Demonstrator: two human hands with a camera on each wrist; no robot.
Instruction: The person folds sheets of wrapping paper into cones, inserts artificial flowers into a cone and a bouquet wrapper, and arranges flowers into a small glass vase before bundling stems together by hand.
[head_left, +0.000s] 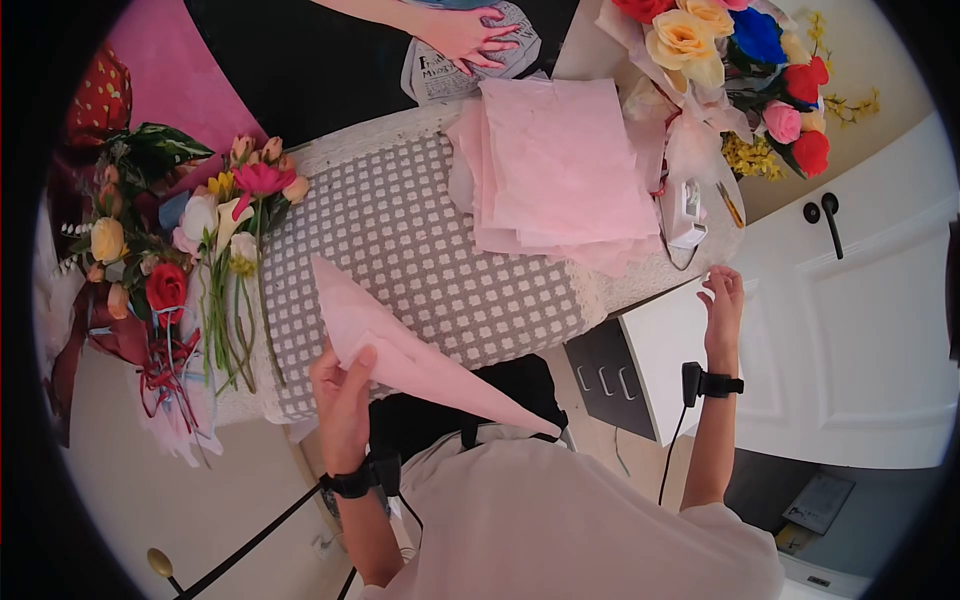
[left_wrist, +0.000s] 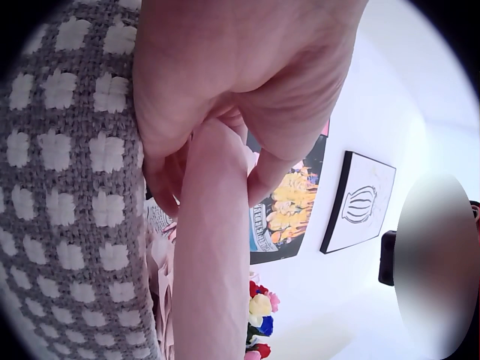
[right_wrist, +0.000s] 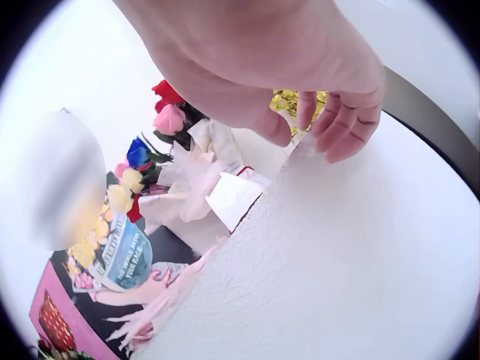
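Note:
My left hand (head_left: 342,405) grips a pale pink paper cone (head_left: 400,365) near its wide end, the thumb lying on top. The cone's narrow tip points toward my body. In the left wrist view the rolled paper (left_wrist: 214,247) runs down from between thumb and fingers. My right hand (head_left: 722,305) is raised at the table's right end, thumb and fingertips close together. A small pale bit, like a piece of clear tape (right_wrist: 304,146), shows at those fingertips. The nearest thing to that hand is a white tape dispenser (head_left: 684,215).
A stack of pink wrapping sheets (head_left: 560,165) lies on the checked tablecloth (head_left: 375,220). Loose artificial flowers (head_left: 235,215) cover its left end; a wrapped bouquet (head_left: 700,50) stands back right. An orange cutter-like tool (head_left: 730,205) lies beside the dispenser. A drawer unit (head_left: 620,375) stands below.

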